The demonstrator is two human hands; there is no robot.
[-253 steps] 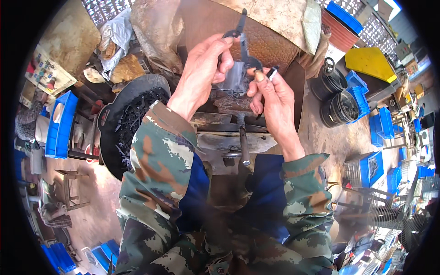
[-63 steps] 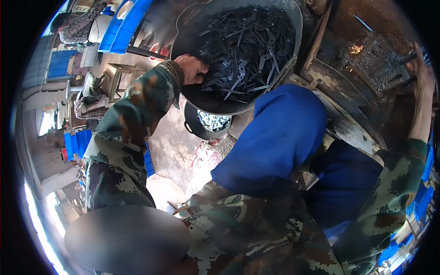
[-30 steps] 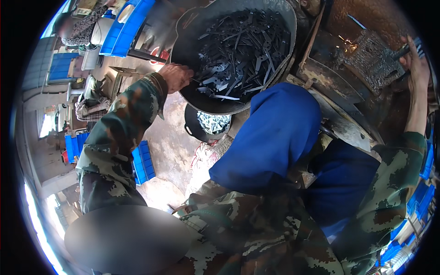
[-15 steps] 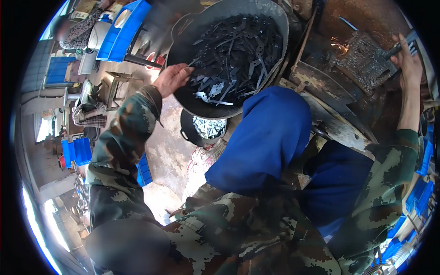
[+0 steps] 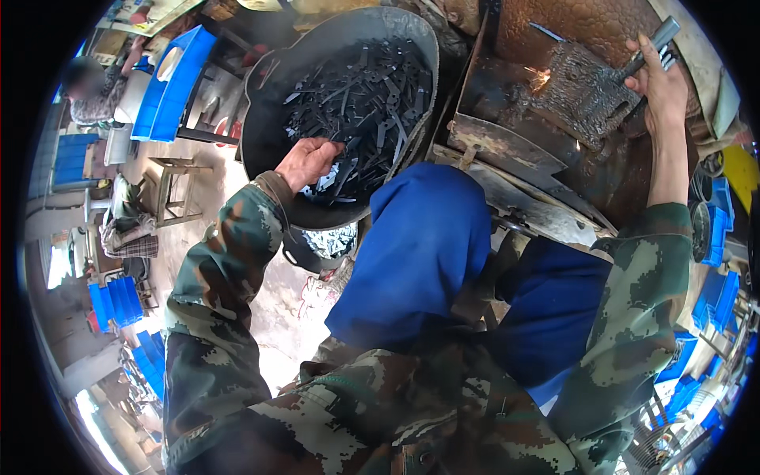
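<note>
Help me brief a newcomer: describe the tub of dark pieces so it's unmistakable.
Start at the blue-trousered left knee. Up and left of it, with the left hand over it, is a wide dark tub. Its dark metal pieces set it apart from the smaller bucket below, which holds silvery pieces.

The left grip (image 5: pixel 307 163), fingertips drawn together, is over dark metal pieces (image 5: pixel 380 95) heaped in a black tub (image 5: pixel 265 119); whether it holds one is unclear. The right grip (image 5: pixel 659 77) wraps round a grey cylindrical bar (image 5: pixel 665 33) near a crusty metal block (image 5: pixel 570 91) with orange sparks (image 5: pixel 538 77). The tub partly hides a bucket (image 5: pixel 299 255) of shiny pieces (image 5: pixel 332 241).
</note>
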